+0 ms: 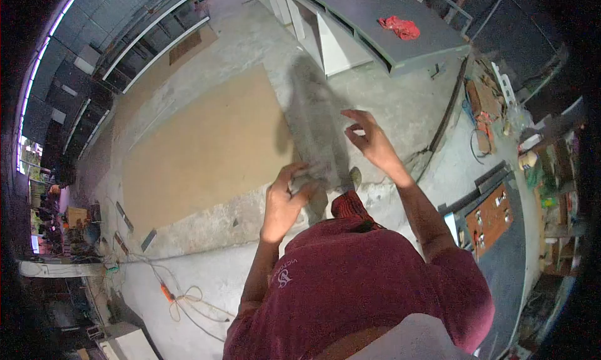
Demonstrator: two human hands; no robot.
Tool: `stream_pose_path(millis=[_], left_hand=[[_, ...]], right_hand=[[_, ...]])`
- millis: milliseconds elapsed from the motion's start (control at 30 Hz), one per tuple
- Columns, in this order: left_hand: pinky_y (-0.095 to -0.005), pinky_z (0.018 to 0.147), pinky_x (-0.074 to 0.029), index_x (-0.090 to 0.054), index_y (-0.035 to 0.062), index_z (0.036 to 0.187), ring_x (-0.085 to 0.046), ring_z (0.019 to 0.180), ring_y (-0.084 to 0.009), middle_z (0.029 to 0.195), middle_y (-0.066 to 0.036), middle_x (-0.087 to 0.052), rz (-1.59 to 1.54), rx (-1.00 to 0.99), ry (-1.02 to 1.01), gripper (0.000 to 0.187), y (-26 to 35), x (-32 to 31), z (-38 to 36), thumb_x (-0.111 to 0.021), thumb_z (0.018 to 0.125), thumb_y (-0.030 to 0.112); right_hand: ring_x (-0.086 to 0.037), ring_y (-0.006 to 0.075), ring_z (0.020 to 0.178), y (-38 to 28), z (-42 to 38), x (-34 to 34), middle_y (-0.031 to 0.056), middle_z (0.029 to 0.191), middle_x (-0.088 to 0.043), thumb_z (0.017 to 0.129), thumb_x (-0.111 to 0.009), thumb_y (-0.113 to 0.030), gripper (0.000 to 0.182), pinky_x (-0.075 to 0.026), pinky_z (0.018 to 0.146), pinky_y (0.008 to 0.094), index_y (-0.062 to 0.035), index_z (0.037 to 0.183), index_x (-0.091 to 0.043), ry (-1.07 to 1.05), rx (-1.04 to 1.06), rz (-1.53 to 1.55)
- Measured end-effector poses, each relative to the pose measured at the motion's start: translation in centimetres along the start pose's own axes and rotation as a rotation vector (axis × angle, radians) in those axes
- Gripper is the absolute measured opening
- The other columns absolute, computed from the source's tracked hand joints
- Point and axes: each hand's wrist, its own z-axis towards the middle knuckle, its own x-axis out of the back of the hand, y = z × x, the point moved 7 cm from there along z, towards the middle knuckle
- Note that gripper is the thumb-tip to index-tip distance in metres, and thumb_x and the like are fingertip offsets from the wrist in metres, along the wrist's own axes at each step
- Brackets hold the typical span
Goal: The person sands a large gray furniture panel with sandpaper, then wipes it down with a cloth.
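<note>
My left hand [283, 205] is raised in front of my body, its thumb and fingers curved and apart. No object shows in it. To its right and farther forward, my right hand [374, 146] hangs above the concrete floor with bent, parted fingers, also holding nothing that I can see. A large flat tan board [206, 150] lies on the floor, its right edge close beyond my left hand. My dark shadow [313, 116] falls between the board and my right hand. Below my hands, part of a dark red patterned cloth or garment [350, 205] shows by my shirt.
A long grey cabinet [400, 50] with white compartments stands ahead, a red cloth [400, 27] on top. An orange tool [166, 292] and loose cables lie at lower left. On the right are a dark panel with a brown board [489, 221] and cluttered shelves [557, 203].
</note>
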Motion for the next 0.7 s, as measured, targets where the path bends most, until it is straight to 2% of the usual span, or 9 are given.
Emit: stream_pose_path(millis=[67,100,233,267,300,400,533,633,700], left_hand=[[-0.0358,0.084,-0.049,-0.051,0.0072,0.122,-0.049,0.116,-0.0288,0.135,-0.017,-0.039,0.045,-0.163,0.078,0.046,2.2,-0.5,1.7,-0.066,0.079,0.01],[-0.0358,0.084,-0.049,-0.051,0.0072,0.122,-0.049,0.116,-0.0288,0.135,-0.017,-0.039,0.114,-0.096,0.043,0.046,-1.3,-2.9,12.6,-0.066,0.079,0.01],[-0.0361,0.094,-0.04,-0.049,0.0057,0.123,-0.049,0.109,-0.0287,0.117,-0.016,-0.049,0.076,-0.416,0.135,0.044,1.7,-11.9,30.8,-0.062,0.081,0.01],[-0.0368,0.095,-0.039,-0.048,0.0056,0.124,-0.05,0.107,-0.0306,0.114,-0.016,-0.049,0.112,-0.485,0.142,0.045,1.5,-14.1,33.7,-0.061,0.081,0.011],[-0.0368,0.095,-0.039,-0.048,0.0056,0.124,-0.05,0.107,-0.0306,0.114,-0.016,-0.049,0.096,-0.488,0.132,0.045,2.5,-15.1,36.5,-0.061,0.081,0.011],[-0.0386,0.097,-0.037,-0.046,0.0046,0.127,-0.049,0.11,-0.0343,0.117,-0.018,-0.048,0.077,-0.478,0.008,0.047,5.2,-17.4,43.4,-0.059,0.082,0.011],[-0.04,0.098,-0.037,-0.045,0.0028,0.127,-0.048,0.114,-0.034,0.121,-0.02,-0.048,-0.031,-0.433,-0.035,0.048,6.1,-20.4,52.2,-0.059,0.082,0.012],[-0.0392,0.096,-0.039,-0.045,0.0023,0.127,-0.051,0.111,-0.0316,0.118,-0.02,-0.051,-0.075,-0.42,-0.127,0.049,5.4,-22.4,58.7,-0.06,0.082,0.015],[-0.0386,0.094,-0.041,-0.045,0.0021,0.127,-0.053,0.108,-0.0302,0.115,-0.019,-0.054,-0.085,-0.419,-0.214,0.05,4.9,-23.8,58.5,-0.061,0.082,0.016]], right_hand=[[-0.058,0.0216,0.099,-0.1,0.7,1.1,0.011,0.127,-0.046,0.087,-0.057,-0.003,0.043,-0.048,0.089,0.0331,-0.0063,0.129,-0.048,0.021,0.122,-0.054],[-0.058,0.0216,0.099,8.7,8.6,1.2,0.011,0.127,-0.046,0.087,-0.057,-0.003,0.043,-0.048,0.089,0.0331,-0.0063,0.129,-0.048,0.024,0.069,0.033],[-0.056,0.0218,0.103,15.4,18.9,8.8,0.0117,0.123,-0.05,0.09,-0.055,-0.012,0.039,-0.046,0.087,0.0332,-0.0055,0.128,-0.048,-0.013,-0.03,0.073],[-0.056,0.0248,0.105,16.9,22.0,11.7,0.0147,0.122,-0.051,0.089,-0.054,-0.011,0.039,-0.045,0.089,0.0346,-0.0057,0.127,-0.048,0.076,0.119,-0.043],[-0.055,0.0277,0.108,17.2,25.2,14.7,0.0177,0.122,-0.052,0.088,-0.054,-0.01,0.039,-0.044,0.091,0.036,-0.0059,0.126,-0.048,0.164,0.294,-0.164],[-0.051,0.0283,0.112,21.0,36.8,19.4,0.0155,0.124,-0.051,0.094,-0.049,-0.026,0.041,-0.042,0.093,0.0378,-0.0063,0.13,-0.046,0.249,0.223,-0.128],[-0.05,0.0343,0.116,25.8,47.7,20.9,0.0203,0.125,-0.05,0.09,-0.051,-0.016,0.039,-0.04,0.097,0.0387,-0.0071,0.128,-0.047,0.35,0.244,-0.288],[-0.047,0.0389,0.117,32.7,52.3,25.1,0.0199,0.126,-0.05,0.088,-0.054,-0.028,0.038,-0.039,0.096,0.0446,-0.0087,0.121,-0.051,0.514,0.344,-0.856],[-0.045,0.0407,0.119,34.7,48.9,32.5,0.0196,0.128,-0.049,0.087,-0.055,-0.035,0.038,-0.038,0.096,0.0498,-0.0112,0.117,-0.054,0.573,0.034,-0.818]])
